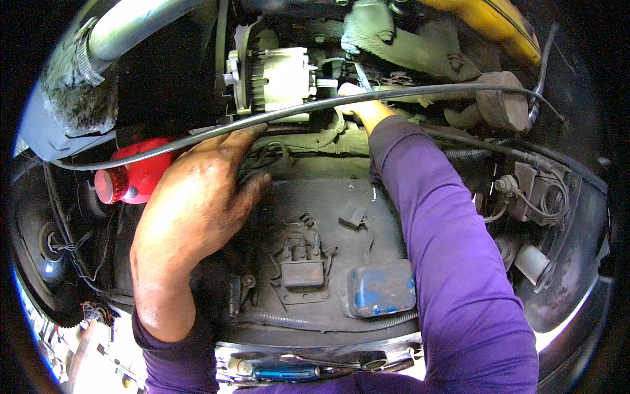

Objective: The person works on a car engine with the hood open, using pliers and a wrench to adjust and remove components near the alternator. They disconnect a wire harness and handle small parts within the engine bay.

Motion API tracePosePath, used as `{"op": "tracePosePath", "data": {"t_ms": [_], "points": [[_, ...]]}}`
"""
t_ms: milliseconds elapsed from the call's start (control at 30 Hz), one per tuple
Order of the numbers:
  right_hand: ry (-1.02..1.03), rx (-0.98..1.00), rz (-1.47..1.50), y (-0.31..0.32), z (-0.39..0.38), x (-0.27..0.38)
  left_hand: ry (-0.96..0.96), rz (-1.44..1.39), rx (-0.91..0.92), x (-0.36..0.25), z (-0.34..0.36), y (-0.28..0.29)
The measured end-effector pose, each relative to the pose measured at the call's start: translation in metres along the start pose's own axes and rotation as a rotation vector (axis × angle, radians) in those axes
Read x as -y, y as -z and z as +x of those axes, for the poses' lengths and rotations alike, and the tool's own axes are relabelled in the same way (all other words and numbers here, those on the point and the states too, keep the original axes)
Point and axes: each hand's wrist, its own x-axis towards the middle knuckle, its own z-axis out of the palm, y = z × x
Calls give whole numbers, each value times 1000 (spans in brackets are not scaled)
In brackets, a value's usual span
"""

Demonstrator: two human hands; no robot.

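An alternator (283, 79) with a finned silver body sits at the upper middle of the engine bay. Just right of it, my right hand (357, 102) is closed at the lower end of a slim metal tool (363, 75); most of those fingers are hidden. My left hand (200, 190) reaches up below the alternator, its fingers stretched toward a long black hose (315, 105) and the thumb held apart. The hose crosses in front of the fingertips, which are partly hidden. Beside this hand is a red container (141, 172) with a ribbed cap.
A dark panel carries a relay-like block (303, 272) with wires and a worn blue box (380, 289). Along the front edge lies a blue-handled tool (285, 373). A thick pipe (134, 29) is clamped at upper left; a yellow part (485, 23) is at upper right.
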Motion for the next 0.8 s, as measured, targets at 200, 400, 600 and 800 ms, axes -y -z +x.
{"op": "tracePosePath", "data": {"t_ms": [200,400,600,800], "points": [[3,-7,10,-6,9,-1,10,6,31,-3,3,2],[6,-9,9,-10,13,-3,-10,-16,19,-4,2,3],[1,-7,15,-19,19,-8,-69,3,-48,-4,2,1],[-16,55,23,-36,38,-15,-78,39,-60,-4,2,0]]}}
